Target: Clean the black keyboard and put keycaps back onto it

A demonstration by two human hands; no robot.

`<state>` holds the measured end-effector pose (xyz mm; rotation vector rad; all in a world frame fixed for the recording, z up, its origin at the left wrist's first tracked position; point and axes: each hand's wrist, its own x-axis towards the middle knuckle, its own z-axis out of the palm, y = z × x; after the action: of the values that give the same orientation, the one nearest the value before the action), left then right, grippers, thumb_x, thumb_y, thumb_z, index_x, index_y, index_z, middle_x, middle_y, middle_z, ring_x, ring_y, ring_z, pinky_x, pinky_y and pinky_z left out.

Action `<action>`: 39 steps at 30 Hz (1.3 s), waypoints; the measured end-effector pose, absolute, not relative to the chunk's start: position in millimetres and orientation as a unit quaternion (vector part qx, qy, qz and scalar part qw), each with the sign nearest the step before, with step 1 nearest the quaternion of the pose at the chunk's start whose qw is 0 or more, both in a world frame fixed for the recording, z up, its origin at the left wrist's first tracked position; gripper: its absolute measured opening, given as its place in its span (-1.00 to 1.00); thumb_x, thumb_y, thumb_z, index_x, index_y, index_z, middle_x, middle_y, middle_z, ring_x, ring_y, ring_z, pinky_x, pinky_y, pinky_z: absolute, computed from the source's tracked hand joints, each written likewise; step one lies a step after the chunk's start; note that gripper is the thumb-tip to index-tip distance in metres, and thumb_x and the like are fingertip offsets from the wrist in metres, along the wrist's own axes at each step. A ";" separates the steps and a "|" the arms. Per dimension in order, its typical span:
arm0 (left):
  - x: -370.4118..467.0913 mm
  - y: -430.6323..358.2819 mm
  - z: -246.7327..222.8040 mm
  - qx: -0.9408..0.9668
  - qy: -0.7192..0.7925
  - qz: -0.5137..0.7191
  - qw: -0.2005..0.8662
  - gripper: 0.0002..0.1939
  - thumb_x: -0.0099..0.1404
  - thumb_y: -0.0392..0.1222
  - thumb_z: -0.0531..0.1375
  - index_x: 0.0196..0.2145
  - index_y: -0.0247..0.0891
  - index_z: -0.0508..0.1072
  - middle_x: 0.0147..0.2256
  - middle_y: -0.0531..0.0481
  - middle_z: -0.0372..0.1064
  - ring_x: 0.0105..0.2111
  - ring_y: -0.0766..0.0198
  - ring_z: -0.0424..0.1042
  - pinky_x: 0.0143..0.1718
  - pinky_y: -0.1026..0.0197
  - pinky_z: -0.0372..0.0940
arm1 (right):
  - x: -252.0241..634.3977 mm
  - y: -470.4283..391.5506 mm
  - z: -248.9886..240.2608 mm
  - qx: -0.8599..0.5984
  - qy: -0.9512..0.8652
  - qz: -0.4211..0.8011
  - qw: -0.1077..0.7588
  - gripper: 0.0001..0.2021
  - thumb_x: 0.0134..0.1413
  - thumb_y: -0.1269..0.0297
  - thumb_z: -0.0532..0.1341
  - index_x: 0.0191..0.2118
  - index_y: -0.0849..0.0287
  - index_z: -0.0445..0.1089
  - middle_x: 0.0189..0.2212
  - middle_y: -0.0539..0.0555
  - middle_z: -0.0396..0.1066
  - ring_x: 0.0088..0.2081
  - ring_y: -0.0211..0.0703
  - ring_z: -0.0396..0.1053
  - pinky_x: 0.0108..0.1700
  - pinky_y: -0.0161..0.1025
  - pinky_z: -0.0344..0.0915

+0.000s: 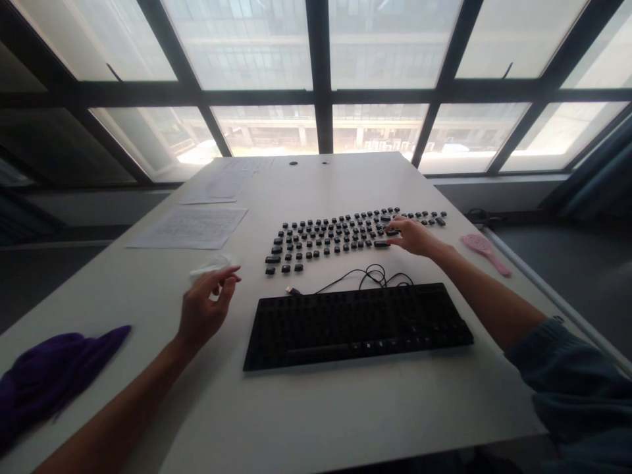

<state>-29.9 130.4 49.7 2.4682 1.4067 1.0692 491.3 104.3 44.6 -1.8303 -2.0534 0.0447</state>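
Note:
Loose black keycaps (337,249) lie in slanted rows on the white table, laid out like a keyboard. My right hand (413,236) is over the right part of these rows, thumb and fingers apart, the thumb beside a long keycap (381,244). Whether the fingertips touch any keycap is hard to tell. Nearer to me lies a black keyboard (355,326), its key details lost in the dark. Its cable (375,273) is coiled behind it, with a USB plug (293,291) at the end. On the left, my left hand (207,303) hovers with fingers loosely bent and nothing in them.
Crumpled clear plastic (210,266) lies just behind my left hand. Printed paper sheets (190,228) are at the back left. A purple cloth (54,368) rests at the left edge, and a pink hairbrush (481,249) at the right edge. Windows (261,128) stand beyond the table (336,408).

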 end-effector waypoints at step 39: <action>235.1 -15.5 26.3 0.947 0.194 0.207 0.151 -0.93 0.31 -0.32 0.32 -0.23 -0.29 0.57 -0.20 -0.10 0.47 -0.16 0.11 0.43 -0.08 0.05 0.44 | 475.0 -13.4 26.5 -0.698 -0.530 0.047 0.478 -0.84 0.15 0.26 0.20 -0.27 0.18 0.52 -0.31 0.12 0.55 -0.29 -0.07 0.44 -0.11 -0.17 0.33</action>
<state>235.1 -15.5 26.3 2.7185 0.5572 0.5930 475.0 -13.4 26.5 -1.7052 -1.2950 0.1142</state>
